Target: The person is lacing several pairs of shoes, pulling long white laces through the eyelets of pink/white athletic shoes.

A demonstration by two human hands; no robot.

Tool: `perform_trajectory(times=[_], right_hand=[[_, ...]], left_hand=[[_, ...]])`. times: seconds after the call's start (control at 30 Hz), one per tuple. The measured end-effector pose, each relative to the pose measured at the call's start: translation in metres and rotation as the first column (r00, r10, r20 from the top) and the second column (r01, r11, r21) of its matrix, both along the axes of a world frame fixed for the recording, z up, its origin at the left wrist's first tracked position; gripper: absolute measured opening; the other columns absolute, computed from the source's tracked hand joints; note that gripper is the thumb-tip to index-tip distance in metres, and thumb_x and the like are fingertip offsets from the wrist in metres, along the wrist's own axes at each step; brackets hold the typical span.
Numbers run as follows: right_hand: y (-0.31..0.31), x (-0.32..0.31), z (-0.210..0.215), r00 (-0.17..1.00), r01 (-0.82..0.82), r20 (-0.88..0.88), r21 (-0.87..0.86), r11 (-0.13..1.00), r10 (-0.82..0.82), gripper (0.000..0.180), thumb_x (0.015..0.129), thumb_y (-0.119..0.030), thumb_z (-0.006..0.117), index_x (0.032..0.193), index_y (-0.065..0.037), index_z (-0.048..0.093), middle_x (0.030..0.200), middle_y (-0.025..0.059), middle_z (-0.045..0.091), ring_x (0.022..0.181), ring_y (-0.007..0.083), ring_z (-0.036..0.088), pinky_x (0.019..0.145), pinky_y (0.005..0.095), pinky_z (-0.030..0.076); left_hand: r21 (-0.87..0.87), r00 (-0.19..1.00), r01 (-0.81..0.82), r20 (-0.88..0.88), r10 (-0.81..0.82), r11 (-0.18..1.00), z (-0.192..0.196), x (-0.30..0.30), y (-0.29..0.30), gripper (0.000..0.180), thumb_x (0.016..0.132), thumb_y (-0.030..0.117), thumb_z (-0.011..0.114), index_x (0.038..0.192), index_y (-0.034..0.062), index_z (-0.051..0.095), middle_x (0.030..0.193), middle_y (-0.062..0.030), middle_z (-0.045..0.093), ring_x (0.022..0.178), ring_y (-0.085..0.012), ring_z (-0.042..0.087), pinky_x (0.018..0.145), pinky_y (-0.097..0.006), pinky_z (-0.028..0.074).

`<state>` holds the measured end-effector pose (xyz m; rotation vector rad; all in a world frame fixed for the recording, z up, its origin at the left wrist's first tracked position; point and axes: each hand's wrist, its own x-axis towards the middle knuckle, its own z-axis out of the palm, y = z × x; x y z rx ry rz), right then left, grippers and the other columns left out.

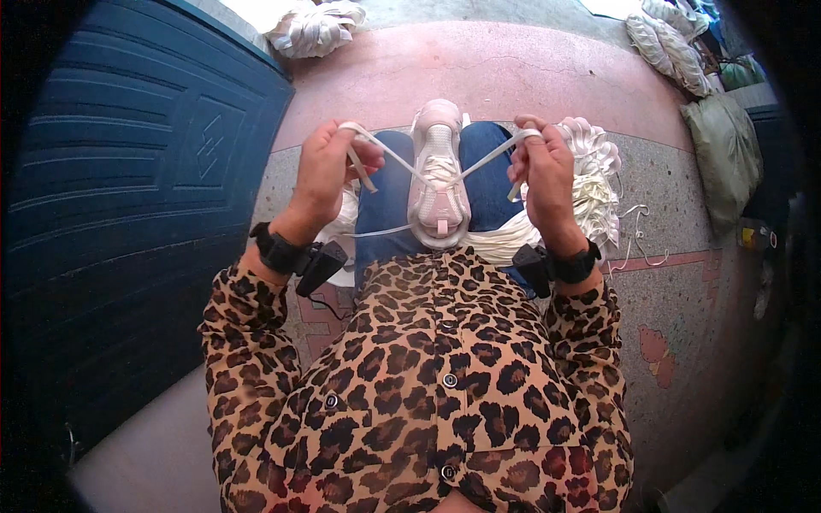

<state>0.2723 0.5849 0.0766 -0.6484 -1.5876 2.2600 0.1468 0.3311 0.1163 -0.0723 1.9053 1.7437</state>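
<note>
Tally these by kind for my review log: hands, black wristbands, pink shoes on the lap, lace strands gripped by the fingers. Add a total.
Hands: 2 (left hand, right hand)
Wristbands: 2 (left wristband, right wristband)
Shoe: 1
Lace strands: 2 (left strand, right strand)
Total: 7

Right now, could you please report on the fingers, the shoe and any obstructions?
Left fingers, right fingers: each gripping white lace. Pink shoe upright, toe pointing away. Nothing visible in the way.
</note>
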Motion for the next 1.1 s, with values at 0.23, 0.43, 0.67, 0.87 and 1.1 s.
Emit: perform_trajectory(times=[0.23, 0.43, 0.67, 0.87, 1.1], right_hand=[[0.029, 0.016, -0.075, 0.993, 0.078, 0.085, -0.024, 0.997, -0.076, 0.025, 0.105, -0.015, 0.049, 0.121, 0.003, 0.057, 0.085, 0.0067, 0.056, 0.07, 0.0164, 0.056, 0.064, 0.032, 0.052], [0.024, 0.062, -0.193, 0.959, -0.079, 0.151, 0.956, 0.284, -0.242, 0.026, 0.1, -0.022, 0.059, 0.114, 0.0, 0.062, 0.105, 0.0179, 0.064, 0.097, 0.0328, 0.06, 0.086, 0.0443, 0.049], [-0.007, 0.062, -0.112, 0.908, -0.181, 0.209, 0.977, -0.111, 0.362, 0.016, 0.084, -0.012, 0.06, 0.1, -0.011, 0.065, 0.096, 0.0061, 0.06, 0.096, 0.0269, 0.058, 0.084, 0.0394, 0.045], [-0.005, 0.06, -0.119, 0.863, -0.34, 0.328, 0.94, -0.038, 0.385, 0.008, 0.087, -0.011, 0.061, 0.092, -0.01, 0.067, 0.087, 0.0082, 0.06, 0.087, 0.0281, 0.058, 0.078, 0.0401, 0.044], [-0.016, 0.046, -0.121, 0.903, -0.41, 0.338, 0.86, 0.302, 0.265, 0.009, 0.095, -0.01, 0.061, 0.097, -0.004, 0.068, 0.09, 0.0166, 0.064, 0.088, 0.0381, 0.063, 0.077, 0.0471, 0.051]], left_hand=[[0.281, 0.963, -0.153, 0.258, 0.079, 0.947, -0.072, -0.006, -0.034, 0.022, 0.108, 0.024, 0.047, 0.114, 0.0043, 0.054, 0.114, -0.0177, 0.066, 0.105, -0.028, 0.068, 0.086, -0.048, 0.058], [-0.609, 0.633, -0.108, -0.651, -0.418, 0.785, -0.195, 0.019, -0.058, 0.039, 0.089, 0.005, 0.061, 0.127, -0.0001, 0.056, 0.114, -0.0186, 0.062, 0.114, -0.0364, 0.056, 0.101, -0.045, 0.046], [-0.605, 0.227, 0.223, -0.731, -0.644, 0.765, -0.119, 0.045, 0.004, 0.018, 0.085, 0.007, 0.068, 0.103, 0.003, 0.07, 0.1, -0.0119, 0.066, 0.099, -0.0336, 0.057, 0.089, -0.044, 0.049], [-0.618, 0.375, 0.271, -0.638, -0.673, 0.738, -0.145, 0.044, 0.011, 0.01, 0.085, 0.011, 0.071, 0.092, 0.003, 0.071, 0.088, -0.0136, 0.067, 0.092, -0.0337, 0.059, 0.085, -0.042, 0.05], [-0.111, 0.936, 0.352, 0.052, -0.348, 0.929, -0.094, -0.002, -0.002, 0.016, 0.1, 0.02, 0.065, 0.1, 0.0046, 0.07, 0.087, -0.0041, 0.071, 0.075, -0.0118, 0.068, 0.064, -0.028, 0.055]])
